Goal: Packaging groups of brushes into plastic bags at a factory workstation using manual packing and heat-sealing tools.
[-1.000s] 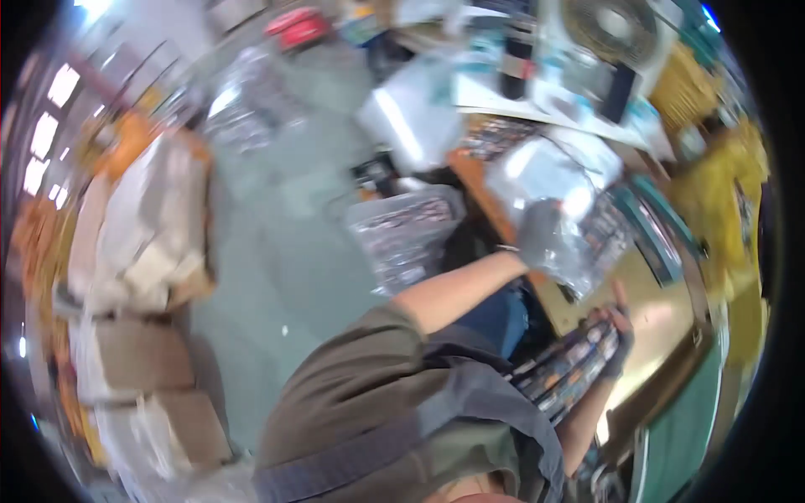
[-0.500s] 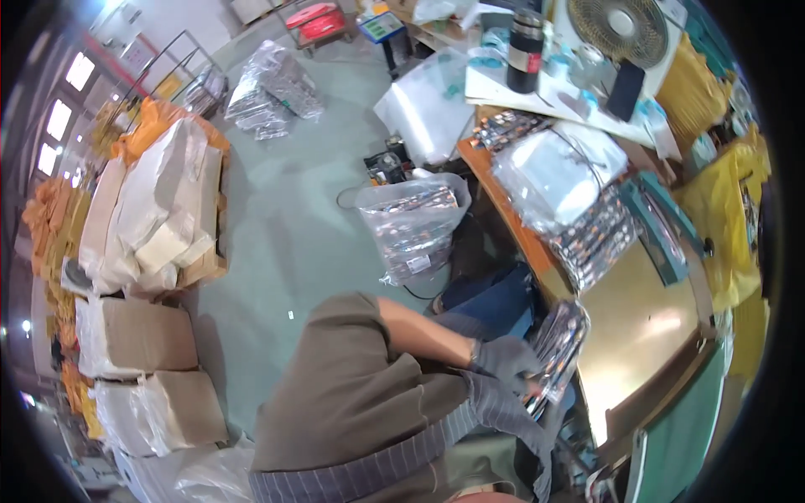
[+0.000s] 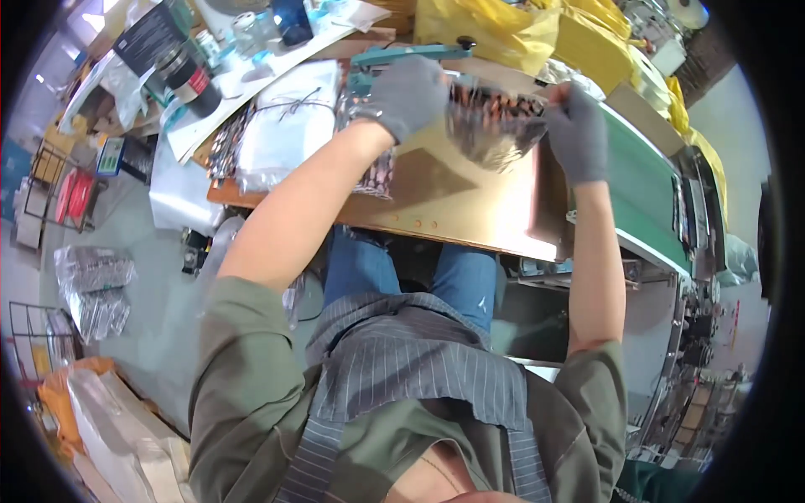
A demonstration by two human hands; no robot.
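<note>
I see my grey-gloved left hand (image 3: 408,92) and grey-gloved right hand (image 3: 579,138) each pinching a top corner of the crinkly silver foil pouch (image 3: 495,126) stretched between them; it looks light, limp and slippery, best held by its edges.

Bare tabletop (image 3: 470,205) before hands free; white bundle (image 3: 289,126) crowds left, green sealer (image 3: 646,193) right

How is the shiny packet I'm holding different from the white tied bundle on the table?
The shiny packet is silvery and see-through, showing dark contents; the white bundle is opaque and bound with string. The packet is held up between the left hand and right hand; the bundle lies flat, untouched. Both are plastic-wrapped.
</note>
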